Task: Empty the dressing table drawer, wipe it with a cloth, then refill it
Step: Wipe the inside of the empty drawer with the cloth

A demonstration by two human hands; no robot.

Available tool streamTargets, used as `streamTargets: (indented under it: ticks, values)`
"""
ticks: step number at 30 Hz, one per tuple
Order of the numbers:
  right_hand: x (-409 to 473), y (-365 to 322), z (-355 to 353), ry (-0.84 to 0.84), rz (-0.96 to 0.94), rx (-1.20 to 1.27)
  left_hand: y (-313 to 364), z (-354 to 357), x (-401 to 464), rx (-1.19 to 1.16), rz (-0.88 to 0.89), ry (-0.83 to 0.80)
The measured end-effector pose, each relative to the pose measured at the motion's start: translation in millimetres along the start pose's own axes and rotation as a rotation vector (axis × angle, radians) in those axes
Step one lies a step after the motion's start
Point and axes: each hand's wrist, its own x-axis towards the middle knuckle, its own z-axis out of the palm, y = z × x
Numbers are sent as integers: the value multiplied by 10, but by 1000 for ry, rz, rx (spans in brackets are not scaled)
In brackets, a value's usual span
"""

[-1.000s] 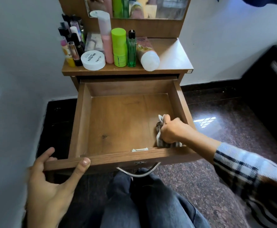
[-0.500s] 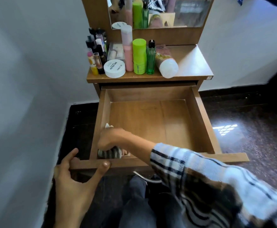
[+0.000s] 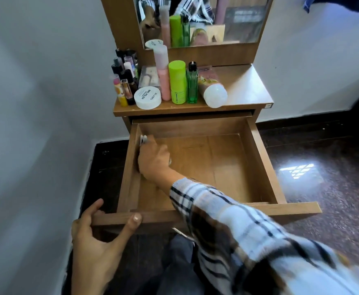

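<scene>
The drawer (image 3: 227, 167) is empty and pulled out; wiping is underway. The right hand (image 3: 153, 160) grips the cloth (image 3: 143, 139) at the far left corner, the left hand (image 3: 93, 243) clasps the front. Refilling remains: bottles (image 3: 177, 81) wait on top.

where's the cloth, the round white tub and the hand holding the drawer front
cloth (image 3: 143, 139), head view, bit showing above the right hand's fingers
round white tub (image 3: 147, 97), head view, middle of its lid
left hand (image 3: 97, 250), head view, palm below the drawer front
</scene>
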Motion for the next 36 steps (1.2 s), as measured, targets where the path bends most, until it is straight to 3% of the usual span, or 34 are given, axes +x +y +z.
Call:
streamTargets:
  ticks: [7,15,21,23,27,29,33,36]
  values:
    - [290,302,-19,45,30,-192,-15,6,21,8,3,-2]
    - [44,1609,-323,161,437,-54,-38,-14,12,8,3,13]
    - [-197,1369,-270,-178,501,-161,-55,-32,18,17,17,1]
    - [-208,1078,-238,-246,475,-85,-43,-29,18,20,23,1]
    - [-418,187,-49,-373,26,-58,-23,-26,12,17,36,-6]
    - [-436,-3,52,-361,-63,-109,-20,-28,16,8,35,-14]
    - [-455,301,-1,-372,-105,-162,-28,-32,23,23,43,-7]
    - [-458,753,-126,-336,75,-197,-29,-35,8,31,43,-17]
